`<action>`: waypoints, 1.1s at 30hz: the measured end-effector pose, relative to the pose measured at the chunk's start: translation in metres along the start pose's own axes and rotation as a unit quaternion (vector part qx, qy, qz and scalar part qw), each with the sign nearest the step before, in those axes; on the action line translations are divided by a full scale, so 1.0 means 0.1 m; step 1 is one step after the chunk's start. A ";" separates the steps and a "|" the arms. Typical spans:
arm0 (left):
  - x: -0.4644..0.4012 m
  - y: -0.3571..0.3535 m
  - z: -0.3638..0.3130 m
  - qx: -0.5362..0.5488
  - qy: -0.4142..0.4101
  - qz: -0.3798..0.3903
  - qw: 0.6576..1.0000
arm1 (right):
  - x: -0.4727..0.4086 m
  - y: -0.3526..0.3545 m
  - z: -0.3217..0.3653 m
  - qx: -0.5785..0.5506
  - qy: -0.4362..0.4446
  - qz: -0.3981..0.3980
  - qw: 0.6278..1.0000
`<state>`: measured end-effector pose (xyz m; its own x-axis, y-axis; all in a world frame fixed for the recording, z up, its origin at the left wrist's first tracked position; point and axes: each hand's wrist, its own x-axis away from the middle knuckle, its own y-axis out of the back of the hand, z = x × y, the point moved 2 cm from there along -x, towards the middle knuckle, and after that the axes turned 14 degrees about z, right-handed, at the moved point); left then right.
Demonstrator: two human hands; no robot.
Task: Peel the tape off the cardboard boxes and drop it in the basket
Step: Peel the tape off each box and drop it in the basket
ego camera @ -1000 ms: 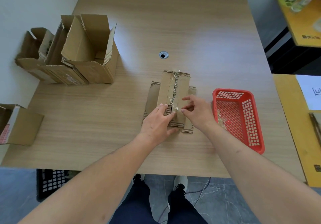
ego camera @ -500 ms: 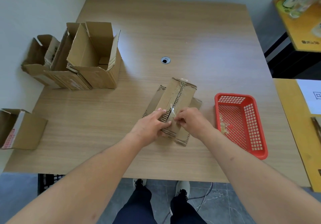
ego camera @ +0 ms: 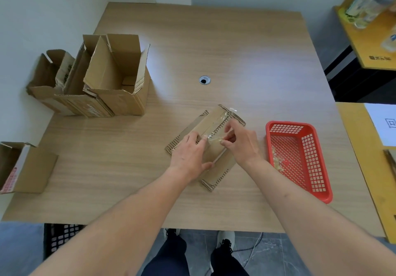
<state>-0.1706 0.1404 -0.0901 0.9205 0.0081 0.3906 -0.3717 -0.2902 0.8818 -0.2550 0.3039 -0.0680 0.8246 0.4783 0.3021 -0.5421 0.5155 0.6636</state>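
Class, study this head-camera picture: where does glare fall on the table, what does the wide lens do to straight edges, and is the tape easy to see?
Head view: a pale bluish-white sheen washes the table beyond the flattened box; the wide lens bows the table's sides outward; the clear tape pinched by the right hand shows only as faint glints; the left hand rests on the cardboard.
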 end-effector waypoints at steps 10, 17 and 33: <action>-0.12 0.12 0.23 -0.033 -0.053 0.054 0.997 | -0.15 -0.02 0.07 -0.010 -0.014 -0.026 1.000; -0.14 0.05 0.29 -0.009 -0.071 0.081 0.994 | -0.29 -0.18 0.15 0.111 0.025 -0.022 0.993; -0.20 0.04 0.38 -0.014 -0.101 0.077 0.992 | -0.26 -0.37 0.21 0.071 -0.067 0.028 0.995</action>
<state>-0.1855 0.1024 -0.1044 0.8573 -0.2274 0.4618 -0.5095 -0.2468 0.8243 -0.2526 0.2577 -0.0865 0.8129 0.3994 0.4240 -0.5677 0.3806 0.7300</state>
